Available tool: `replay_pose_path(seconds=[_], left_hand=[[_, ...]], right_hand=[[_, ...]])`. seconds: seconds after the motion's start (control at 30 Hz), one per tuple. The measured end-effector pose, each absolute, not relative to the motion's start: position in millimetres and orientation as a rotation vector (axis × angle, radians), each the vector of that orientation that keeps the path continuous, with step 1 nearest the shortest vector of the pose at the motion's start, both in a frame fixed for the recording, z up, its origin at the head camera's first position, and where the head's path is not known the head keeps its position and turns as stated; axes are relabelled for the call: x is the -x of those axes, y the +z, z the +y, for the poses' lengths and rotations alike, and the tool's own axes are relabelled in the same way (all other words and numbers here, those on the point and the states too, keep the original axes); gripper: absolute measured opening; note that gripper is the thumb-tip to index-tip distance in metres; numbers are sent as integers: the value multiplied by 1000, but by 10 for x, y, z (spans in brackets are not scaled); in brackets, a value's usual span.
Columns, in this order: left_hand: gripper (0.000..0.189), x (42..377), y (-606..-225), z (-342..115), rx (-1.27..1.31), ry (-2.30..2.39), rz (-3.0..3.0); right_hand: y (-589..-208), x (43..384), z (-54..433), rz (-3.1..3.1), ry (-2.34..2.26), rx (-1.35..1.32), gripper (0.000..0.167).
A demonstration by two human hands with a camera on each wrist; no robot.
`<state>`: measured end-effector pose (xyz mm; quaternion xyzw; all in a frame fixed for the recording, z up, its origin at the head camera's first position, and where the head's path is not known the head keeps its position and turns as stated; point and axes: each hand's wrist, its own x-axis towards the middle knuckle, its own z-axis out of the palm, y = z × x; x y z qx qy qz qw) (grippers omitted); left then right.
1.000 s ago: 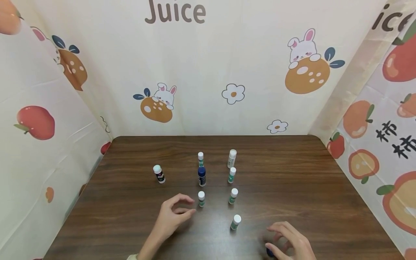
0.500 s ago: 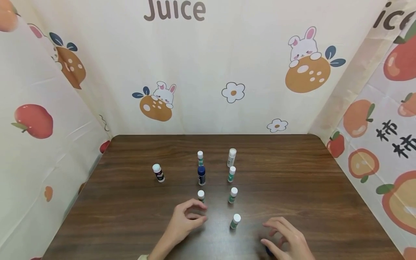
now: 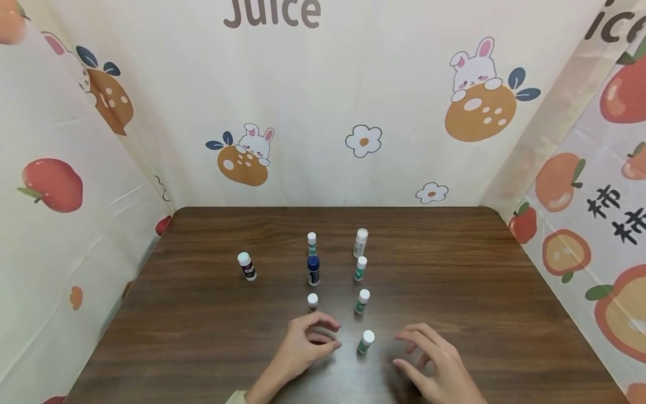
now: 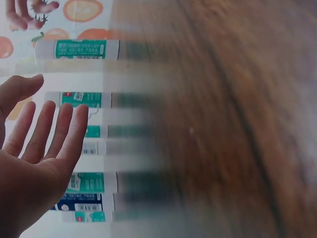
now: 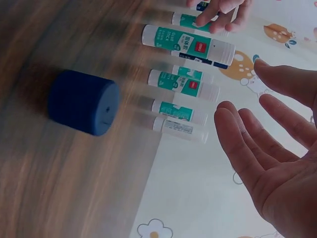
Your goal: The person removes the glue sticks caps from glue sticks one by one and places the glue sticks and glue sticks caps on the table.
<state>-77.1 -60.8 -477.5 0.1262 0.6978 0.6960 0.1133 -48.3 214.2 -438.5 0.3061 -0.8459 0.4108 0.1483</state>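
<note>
My left hand [image 3: 310, 348] hovers just left of the front white-and-green glue stick [image 3: 365, 341], fingers loosely bent, holding nothing. On that glue stick's right side, my right hand [image 3: 434, 359] is spread with thumb and fingers apart, also with nothing in it. Neither hand touches the glue stick, which stands upright. Close to the right hand, a short dark blue cylinder [image 5: 81, 101] stands on the table in the right wrist view; in the head view the hand hides it. Beyond the left fingers another glue stick [image 3: 313, 301] shows mostly its white cap.
Behind the front glue stick stand more in a row: one green-labelled [image 3: 361, 301], a smaller one [image 3: 360, 269] and a white one [image 3: 360, 243]. Left of these are a blue-capped stick [image 3: 313, 271] and a small green one [image 3: 312, 244]. A dark-labelled white-capped container [image 3: 247, 266] stands farther left.
My left hand has moved right, past the near-left glue stick toward the front one. The right hand has shifted left and a little forward, now covering the dark blue cylinder in the head view.
</note>
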Motion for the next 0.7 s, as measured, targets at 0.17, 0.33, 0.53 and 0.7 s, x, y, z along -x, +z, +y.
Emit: replay_pose_path(seconds=[0.17,0.33,0.53,0.7], left_hand=[[27,755,-4640,-532,-374,2015,2045],[28,798,-4784,-466,-394,1999,2070],[29,829,-4815,-357,-461,2033,2057],[28,847,-4837,-280,-493,2055,2028]], right_hand=[[-4355,516,2091,-2432,1194,-905,49],[-4316,546,2047,-2442,1200,-907,46],[-4322,598,1993,-2417,1240,-926,47],[-4323,643,1918,-2425,1263,-963,47]])
